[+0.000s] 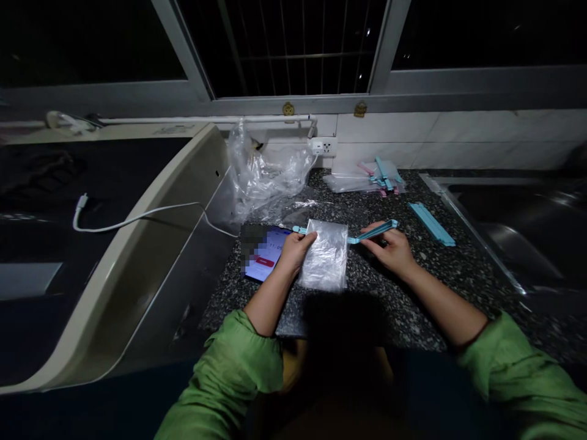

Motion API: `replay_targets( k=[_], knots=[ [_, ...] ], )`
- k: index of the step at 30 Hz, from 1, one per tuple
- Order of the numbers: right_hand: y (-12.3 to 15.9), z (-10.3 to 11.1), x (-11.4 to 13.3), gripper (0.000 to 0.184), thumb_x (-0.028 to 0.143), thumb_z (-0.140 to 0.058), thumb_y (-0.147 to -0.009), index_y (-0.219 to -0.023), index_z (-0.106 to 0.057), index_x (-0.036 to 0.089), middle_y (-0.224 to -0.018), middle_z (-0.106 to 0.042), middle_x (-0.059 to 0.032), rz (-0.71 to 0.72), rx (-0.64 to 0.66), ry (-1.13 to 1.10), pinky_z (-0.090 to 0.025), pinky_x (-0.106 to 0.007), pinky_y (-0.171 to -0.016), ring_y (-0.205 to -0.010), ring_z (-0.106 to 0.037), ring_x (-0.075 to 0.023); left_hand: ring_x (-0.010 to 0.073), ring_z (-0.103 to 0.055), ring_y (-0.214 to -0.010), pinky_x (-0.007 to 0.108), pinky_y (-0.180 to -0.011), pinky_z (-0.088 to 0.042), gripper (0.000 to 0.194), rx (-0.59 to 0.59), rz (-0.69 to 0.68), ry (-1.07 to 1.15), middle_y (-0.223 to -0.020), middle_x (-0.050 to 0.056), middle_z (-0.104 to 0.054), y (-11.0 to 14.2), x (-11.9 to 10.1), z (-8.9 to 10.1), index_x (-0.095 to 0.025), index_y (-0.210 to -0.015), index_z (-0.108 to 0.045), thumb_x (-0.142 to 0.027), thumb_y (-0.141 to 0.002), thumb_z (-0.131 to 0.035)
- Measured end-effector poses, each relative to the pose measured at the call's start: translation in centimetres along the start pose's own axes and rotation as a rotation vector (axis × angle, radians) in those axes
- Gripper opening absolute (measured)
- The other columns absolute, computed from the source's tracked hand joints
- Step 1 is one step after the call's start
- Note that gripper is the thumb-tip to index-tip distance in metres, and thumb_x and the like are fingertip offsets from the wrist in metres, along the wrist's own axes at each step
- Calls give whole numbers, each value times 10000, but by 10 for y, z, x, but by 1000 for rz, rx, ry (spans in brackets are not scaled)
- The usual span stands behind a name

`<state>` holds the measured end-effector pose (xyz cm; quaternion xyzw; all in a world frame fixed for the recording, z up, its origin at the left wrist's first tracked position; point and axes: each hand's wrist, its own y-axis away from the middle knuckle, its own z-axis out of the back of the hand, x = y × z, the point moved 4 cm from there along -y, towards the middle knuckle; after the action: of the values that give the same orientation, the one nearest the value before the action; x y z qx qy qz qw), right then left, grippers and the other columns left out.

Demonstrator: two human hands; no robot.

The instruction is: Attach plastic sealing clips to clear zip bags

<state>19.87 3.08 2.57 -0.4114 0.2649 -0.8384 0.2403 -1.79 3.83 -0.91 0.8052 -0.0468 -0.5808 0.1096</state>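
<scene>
A clear plastic bag (324, 260) hangs between my hands over the dark speckled counter. My left hand (294, 249) pinches its upper left side, thumb in front, together with one end of a light-blue bag sealing clip. The clip (376, 230) runs behind the top of the bag and is unfolded, its hinge just right of the bag. My right hand (395, 249) has its fingers closed on the raised arm of the clip. Close beside my left hand, a lit phone (262, 267) lies on the counter, partly covered by that hand.
Another blue sealing clip (431, 225) lies right, near the sink (518, 244). Behind are flat bags (346, 182) with blue and pink clips, and crumpled clear plastic (270, 174). A white cable (137, 217) crosses the appliance (156, 244) at left.
</scene>
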Motion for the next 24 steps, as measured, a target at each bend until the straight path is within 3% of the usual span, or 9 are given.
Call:
replay_targets(
  k=[18, 24],
  knots=[
    [4, -5, 7, 169, 357, -615, -775, -882, -670, 239, -824, -668, -54, 49, 74, 1, -506, -348, -665, -749, -608, -186, 117, -504, -467, 237, -507, -378, 285, 100, 41, -78, -510, 9, -608, 4, 9, -10, -135, -546, -629, -367, -464, -774],
    [7, -11, 9, 179, 354, -605, -787, -911, -655, 235, -834, -673, -58, 106, 121, 41, -500, -353, -690, -762, -609, -191, 110, -490, -444, 225, -476, -356, 289, 82, 41, -97, -494, 13, -608, 5, 9, -13, -132, -528, -623, -363, -446, -776]
  ],
)
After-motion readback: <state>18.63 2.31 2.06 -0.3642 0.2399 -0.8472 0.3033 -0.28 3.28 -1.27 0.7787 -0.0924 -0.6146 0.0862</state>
